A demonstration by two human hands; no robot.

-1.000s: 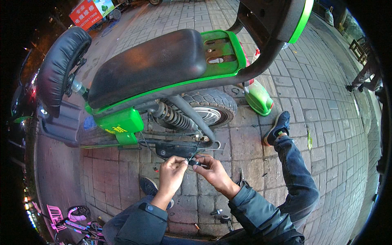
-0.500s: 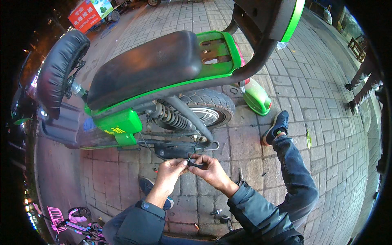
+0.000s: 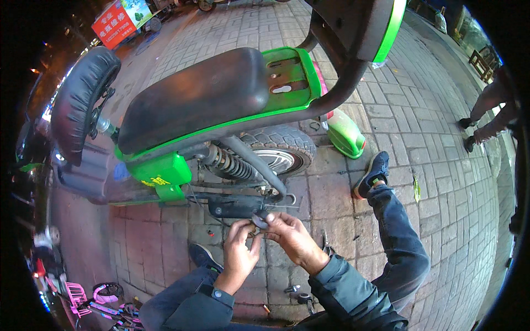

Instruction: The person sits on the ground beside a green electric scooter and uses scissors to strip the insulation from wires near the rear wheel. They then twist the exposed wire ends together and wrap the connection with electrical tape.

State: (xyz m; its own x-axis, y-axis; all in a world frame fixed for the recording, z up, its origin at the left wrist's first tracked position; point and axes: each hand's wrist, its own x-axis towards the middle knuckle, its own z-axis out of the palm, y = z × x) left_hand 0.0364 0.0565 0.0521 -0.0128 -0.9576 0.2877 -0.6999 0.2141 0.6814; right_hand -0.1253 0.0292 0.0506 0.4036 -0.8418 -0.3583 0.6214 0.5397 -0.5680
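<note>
Below the rear of a green and black electric scooter [image 3: 193, 105], my two hands meet. My right hand [image 3: 295, 240] pinches a small dark ring, which looks like a roll of black tape [image 3: 259, 222], between thumb and fingers. Right beside it, my left hand [image 3: 240, 251] has its fingers bent and drawn together at the roll's near side; whatever sits in its fingertips is too small to make out. Just beyond the hands lies a black box-like part [image 3: 234, 206] under the frame, with thin wires about it. The coil spring [image 3: 234, 165] and rear wheel [image 3: 284, 149] are behind that.
A loose green and white cover [image 3: 346, 134] lies on the paving by the wheel. My shoe [image 3: 375, 171] is planted to the right. Small tools [image 3: 303, 299] lie near my knees. A pink bike [image 3: 105, 300] stands lower left; a person's legs [image 3: 486, 118] show at far right.
My left hand has turned and dropped slightly toward me, its fingers now curled upward. The roll in my right hand has tilted, showing its ring shape. A red-lit vehicle has appeared at far left.
</note>
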